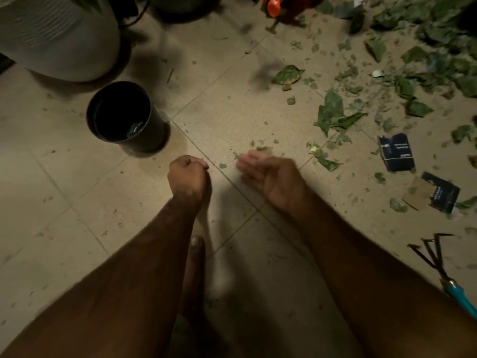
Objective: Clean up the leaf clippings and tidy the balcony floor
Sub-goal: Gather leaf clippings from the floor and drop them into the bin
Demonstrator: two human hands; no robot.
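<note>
Head view, downward, dim light.

Left hand (189,177): curled into a closed fist above the beige tiled balcony floor (77,202); contents, if any, hidden, so cannot tell whether clippings are held.

Right hand (268,177): blurred, palm up, fingers (247,161) loosely spread and slightly cupped, holding nothing visible; small green scraps (222,165) just beyond the fingertips.

Scattered green leaf clippings (333,115): thin near the hands, thick toward the upper right corner, mixed with fine crumbs.

Round black plastic pot (124,117): upright, left of the hands, mouth open, something pale glinting at the bottom.

Torn dark blue cardboard packets (396,152): lying among leaves at right. Teal-handled black three-pronged hand rake (438,264): at right edge, untouched.

Step, judged: hand-gathering of loose scraps. Best done by sweeping crumbs into one heap with the cupped palm, lifting larger leaves whole, keeping the fist closed until over a container.
</note>
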